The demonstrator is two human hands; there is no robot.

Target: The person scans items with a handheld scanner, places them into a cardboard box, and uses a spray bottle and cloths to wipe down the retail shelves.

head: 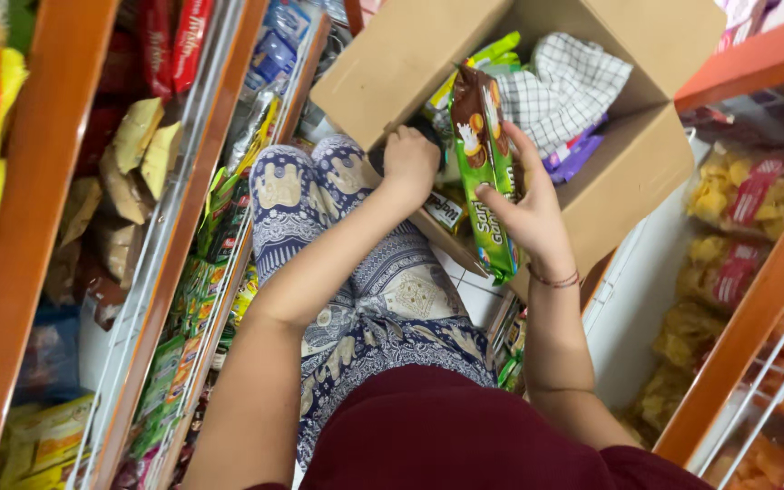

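- Right hand [528, 213]: fingers closed round a long green-and-brown biscuit pack [485, 172], gripping its right edge, pack upright, held over the near rim of the cardboard box [619, 172].
- Left hand [410, 163]: curled at the box's near-left edge, fingers bent down onto sth dark inside the rim; can't tell what it is or whether they're gripping it.
- Box: open, tilted, sits in front of the person's knees, between two shelves.
- In box: checked cloth [573, 82] behind the pack, purple packets [578, 154] just below the cloth, more green packs [492, 54] w/ yellow trim at the back.
- Person crouches; patterned blue-white trousers [374, 290], dark red top [446, 436].
- Left shelf [38, 254]: orange frame, wire front, snack bags & green packets.
- Right shelf [755, 308]: orange frame, bags of yellow chips [728, 191].
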